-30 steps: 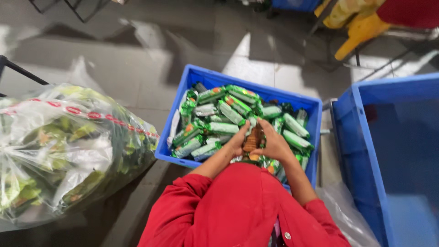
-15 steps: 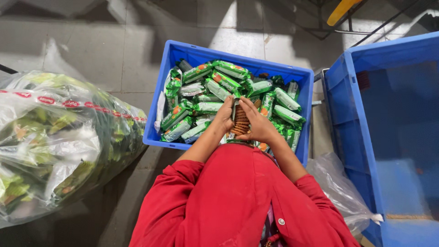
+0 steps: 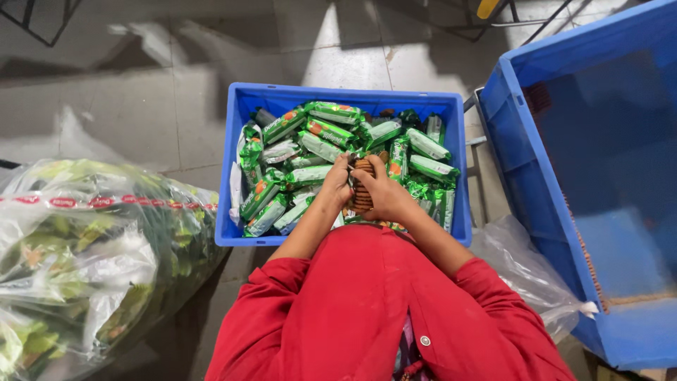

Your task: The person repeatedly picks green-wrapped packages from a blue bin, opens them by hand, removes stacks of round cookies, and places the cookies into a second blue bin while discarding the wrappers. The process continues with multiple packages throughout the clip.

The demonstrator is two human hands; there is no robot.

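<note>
My left hand (image 3: 337, 181) and my right hand (image 3: 381, 195) meet over the blue crate (image 3: 282, 101) and together grip a stack of brown round biscuits (image 3: 362, 190), partly unwrapped. The stack stands on end between my palms. The crate below is filled with several green biscuit packets (image 3: 321, 134) lying in a loose heap. My red sleeves reach down from the bottom of the view to both wrists.
A large clear plastic bag (image 3: 84, 261) stuffed with green wrappers lies on the floor at the left. A bigger blue crate (image 3: 585, 183) stands at the right, with a crumpled clear bag (image 3: 525, 271) beside it. Grey tiled floor lies beyond.
The view has shifted slightly; the crate now sits more central. My hands stay together on the biscuit stack over the crate.
</note>
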